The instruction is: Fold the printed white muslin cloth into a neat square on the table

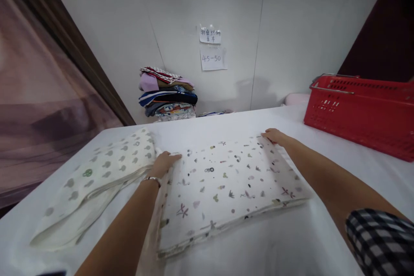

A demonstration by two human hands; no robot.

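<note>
A folded white cloth (223, 185) printed with small animals, plants and rainbows lies in several layers in front of me. My left hand (163, 164) grips its far left corner, thumb on top and the other fingers mostly hidden. At the far right corner, my right hand (273, 135) is closed on the edge, its fingertips partly under the fabric. To the left of my left hand lies another white cloth (119, 159) with grey tree-like prints and one green one, loosely folded over itself.
The white-covered table (207, 127) reaches to a pale wall with two paper signs (211, 47). A stack of folded fabrics (168, 92) stands behind the table's far edge. On the right sits a red plastic basket (359, 116); a pinkish curtain (48, 108) hangs at left.
</note>
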